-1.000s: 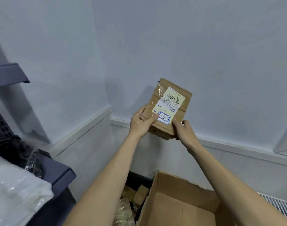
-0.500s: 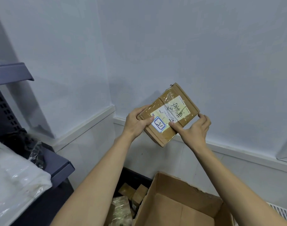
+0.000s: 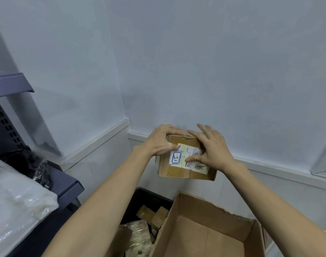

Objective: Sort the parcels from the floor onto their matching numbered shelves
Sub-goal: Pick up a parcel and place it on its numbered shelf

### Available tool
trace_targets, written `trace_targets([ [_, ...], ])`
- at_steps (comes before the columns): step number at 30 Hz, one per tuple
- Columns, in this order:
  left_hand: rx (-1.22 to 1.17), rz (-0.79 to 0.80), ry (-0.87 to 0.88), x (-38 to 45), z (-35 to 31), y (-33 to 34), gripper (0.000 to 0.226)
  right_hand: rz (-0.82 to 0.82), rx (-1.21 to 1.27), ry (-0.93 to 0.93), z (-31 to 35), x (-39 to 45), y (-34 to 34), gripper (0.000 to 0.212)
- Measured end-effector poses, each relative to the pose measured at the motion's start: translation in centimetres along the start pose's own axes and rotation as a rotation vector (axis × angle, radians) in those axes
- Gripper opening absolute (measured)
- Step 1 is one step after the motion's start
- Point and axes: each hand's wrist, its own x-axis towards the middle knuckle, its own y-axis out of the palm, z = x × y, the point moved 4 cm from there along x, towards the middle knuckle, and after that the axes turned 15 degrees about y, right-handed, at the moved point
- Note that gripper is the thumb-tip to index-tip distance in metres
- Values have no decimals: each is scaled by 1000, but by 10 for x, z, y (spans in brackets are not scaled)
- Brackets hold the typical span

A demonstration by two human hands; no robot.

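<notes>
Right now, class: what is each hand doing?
Left hand: grips the parcel at its top-left corner.
Right hand: holds the same parcel, thumb on its label.

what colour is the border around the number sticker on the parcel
Blue, a rounded frame on a white sticker on the brown cardboard parcel; the head view shows it.
</notes>
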Motion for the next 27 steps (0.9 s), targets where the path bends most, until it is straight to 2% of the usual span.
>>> trace_targets([
  [3,79,14,64,4,-8,1,40,-2,166,102,-4,-6,-2,58],
  [5,71,-112,66,5,-6,0,37,-66,169,202,-9,-10,0,47],
  [7,19,-257,13,4,-1,-1,44,-100,241,344,-15,-15,3,43],
  [12,79,-350,-213,-17,12,24,78,-165,574,638,-33,-17,3,43],
  [14,-52,-426,-319,-26,15,39,82,-179,618,688,-33,-16,3,50],
  [17,-263,-487,-352,-29,14,60,61,-167,625,712,-27,-16,3,56],
  [19,-267,-526,-324,-30,10,63,48,-154,615,681,-18,-16,2,53],
  [27,-261,-588,-332,-37,8,51,30,-103,722,528,3,-33,5,27],
])
